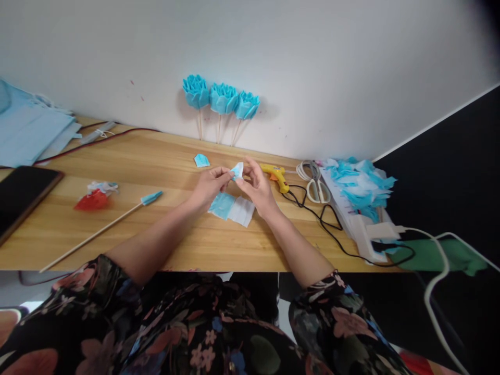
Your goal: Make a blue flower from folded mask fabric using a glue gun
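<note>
Between my two hands, above the wooden table, is a small blue and white fabric piece [237, 171]. My left hand [213, 186] pinches its left side, and my right hand [258, 186] grips its right side with thumb and fingers. Below them on the table lie a blue square [222, 205] and a white square [241, 211]. A cut blue piece [201, 160] rests behind my left hand. A wooden stick [97, 235] with a blue wrapped tip [151, 198] lies to the left. Three blue flowers [223, 99] on sticks lean against the wall.
A yellow glue gun [276, 176] with a black cord, white-handled scissors [317, 191] and a pile of blue-white pieces [361, 185] are right. A power strip [365, 237] sits near the front edge. Left are a phone [25, 195], red material [94, 200] and blue sheets [31, 125].
</note>
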The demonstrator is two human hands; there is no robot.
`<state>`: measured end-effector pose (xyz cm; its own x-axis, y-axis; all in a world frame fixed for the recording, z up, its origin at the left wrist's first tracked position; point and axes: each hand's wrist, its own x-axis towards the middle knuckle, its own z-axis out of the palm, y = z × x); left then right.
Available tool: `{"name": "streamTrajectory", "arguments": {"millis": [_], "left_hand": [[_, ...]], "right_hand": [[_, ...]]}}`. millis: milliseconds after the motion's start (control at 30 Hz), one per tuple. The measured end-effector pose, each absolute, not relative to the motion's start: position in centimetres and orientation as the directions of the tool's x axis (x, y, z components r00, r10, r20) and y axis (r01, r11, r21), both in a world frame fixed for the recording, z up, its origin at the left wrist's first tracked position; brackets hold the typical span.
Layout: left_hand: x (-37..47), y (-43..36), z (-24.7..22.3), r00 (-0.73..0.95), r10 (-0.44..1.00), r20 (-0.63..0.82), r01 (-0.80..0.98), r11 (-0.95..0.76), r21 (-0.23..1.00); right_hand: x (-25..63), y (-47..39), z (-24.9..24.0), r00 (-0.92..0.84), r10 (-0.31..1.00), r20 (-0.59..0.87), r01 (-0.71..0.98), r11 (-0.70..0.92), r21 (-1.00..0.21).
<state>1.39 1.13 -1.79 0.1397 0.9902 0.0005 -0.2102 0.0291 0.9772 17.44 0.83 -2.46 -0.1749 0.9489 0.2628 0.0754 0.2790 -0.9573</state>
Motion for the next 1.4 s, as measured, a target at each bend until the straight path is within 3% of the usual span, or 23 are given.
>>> {"name": "streamTrajectory", "arguments": {"millis": [133,267,633,967,1133,1400], "left_hand": [[1.3,1.1,-1.7,0.122,0.992,-0.005,-0.214,0.031,0.976],[1.3,1.0,-1.6,0.141,0.99,-0.005,-0.241,0.039,0.97],[1.4,1.1,-2.1,0.14,0.99,-0.029,-0.242,0.063,0.968],[1.3,1.2,-1.4,0.158,0.98,-0.124,-0.432,0.181,0.883],[1.4,0.9,-1.5,0.202,0.974,-0.102,-0.412,0.179,0.893],[1.7,0.7,-1.9,0.234,0.972,-0.011,-0.294,0.082,0.952]], "right_hand": [[18.1,1.2,-1.5,-0.165,0.95,0.265,-0.064,0.258,-0.964],[18.7,1.6,-1.4,-0.144,0.974,0.177,-0.127,0.159,-0.979],[19.2,1.8,-1.7,-0.241,0.969,0.058,-0.027,0.053,-0.998],[19.2,1.8,-1.9,-0.304,0.909,0.285,0.175,0.347,-0.921],[18.6,1.3,-1.7,-0.193,0.931,0.311,0.251,0.353,-0.901],[18.7,1.6,-1.4,-0.125,0.944,0.304,0.232,0.326,-0.917]]}}
